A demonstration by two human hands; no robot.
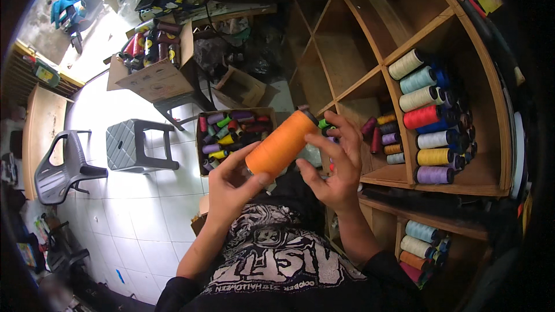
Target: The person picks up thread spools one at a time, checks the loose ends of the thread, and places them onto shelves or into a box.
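Observation:
A large orange spool of thread (280, 141) is held tilted in front of my chest, its dark end pointing up and to the right. My left hand (231, 185) grips the spool's lower end, thumb on the near side and fingers wrapped around the far side. Close to the upper end is my right hand (338, 164), fingers apart and curved, the index fingertip at or against the thread. Its thumb stands off from the spool. Below the spool, a cardboard box (264, 111) holds several thread spools in purple, yellow, red, green and black.
A wooden cubby shelf (393, 176) on the right holds stacked thread spools (422, 117). Another open carton (159, 84) of spools sits on a stool at the far left. A grey plastic stool (130, 144) and grey chair (63, 164) stand on the white tiled floor.

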